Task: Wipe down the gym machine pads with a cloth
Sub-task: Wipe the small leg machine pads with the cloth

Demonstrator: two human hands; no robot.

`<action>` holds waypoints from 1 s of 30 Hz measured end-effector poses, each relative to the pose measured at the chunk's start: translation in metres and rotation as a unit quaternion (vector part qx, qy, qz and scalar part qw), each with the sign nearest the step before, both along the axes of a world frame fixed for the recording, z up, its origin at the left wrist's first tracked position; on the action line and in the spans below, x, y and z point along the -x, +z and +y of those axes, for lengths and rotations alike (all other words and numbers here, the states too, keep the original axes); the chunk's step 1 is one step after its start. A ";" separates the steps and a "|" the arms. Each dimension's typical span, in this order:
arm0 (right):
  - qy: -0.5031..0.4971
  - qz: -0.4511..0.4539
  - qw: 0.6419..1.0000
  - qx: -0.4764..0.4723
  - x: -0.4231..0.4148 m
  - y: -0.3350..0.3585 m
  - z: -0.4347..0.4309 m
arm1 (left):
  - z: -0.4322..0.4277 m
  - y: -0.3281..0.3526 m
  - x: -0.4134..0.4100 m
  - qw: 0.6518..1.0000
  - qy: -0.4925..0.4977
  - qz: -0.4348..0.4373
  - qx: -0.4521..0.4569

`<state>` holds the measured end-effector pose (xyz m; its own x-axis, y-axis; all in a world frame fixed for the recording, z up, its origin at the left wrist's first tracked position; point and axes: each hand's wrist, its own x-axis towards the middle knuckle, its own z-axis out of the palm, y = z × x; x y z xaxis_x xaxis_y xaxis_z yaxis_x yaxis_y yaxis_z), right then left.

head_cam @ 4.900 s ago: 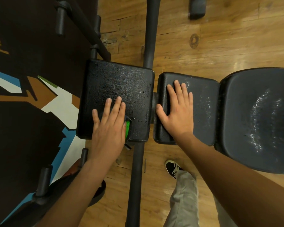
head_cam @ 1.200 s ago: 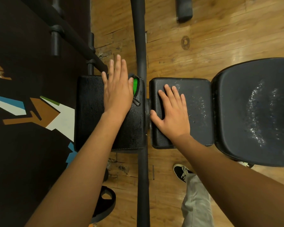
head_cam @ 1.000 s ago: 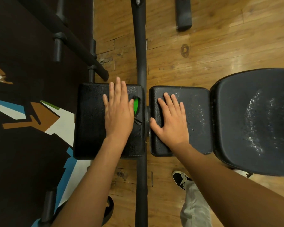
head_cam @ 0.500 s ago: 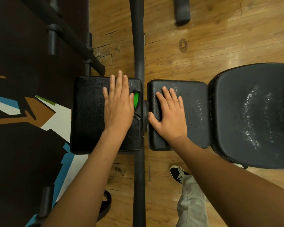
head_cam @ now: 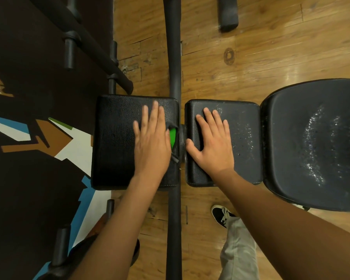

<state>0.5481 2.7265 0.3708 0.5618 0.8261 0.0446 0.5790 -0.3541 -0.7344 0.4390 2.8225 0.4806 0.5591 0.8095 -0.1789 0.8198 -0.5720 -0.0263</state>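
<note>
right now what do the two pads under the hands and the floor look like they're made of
Left pad: black vinyl or leatherette, seemingly, from its pebbled, faintly shiny skin and pale stitching along the near edge. Right pad: the same grained black covering, speckled with pale droplets or scuffs; unclear which. Floor: glossy wood planks or wood-look laminate, showing grain, a knot and plank seams.

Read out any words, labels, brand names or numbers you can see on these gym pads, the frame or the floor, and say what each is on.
None: no text can be read anywhere.
The left pad, the right pad and the seat show no lettering.
The floor mat bears only blue, white, brown and green shapes, no letters.
The shoe shows no readable brand.
</note>
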 end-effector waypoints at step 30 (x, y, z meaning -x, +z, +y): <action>-0.003 0.001 1.000 -0.006 -0.001 0.000 0.000 | -0.054 0.000 0.075 0.999 -0.016 0.035 0.004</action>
<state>0.5489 2.7269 0.3703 0.5667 0.8222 0.0535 0.5749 -0.3480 -0.7405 0.3642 2.7686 0.4810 0.5707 0.7898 -0.2249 0.7972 -0.5985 -0.0790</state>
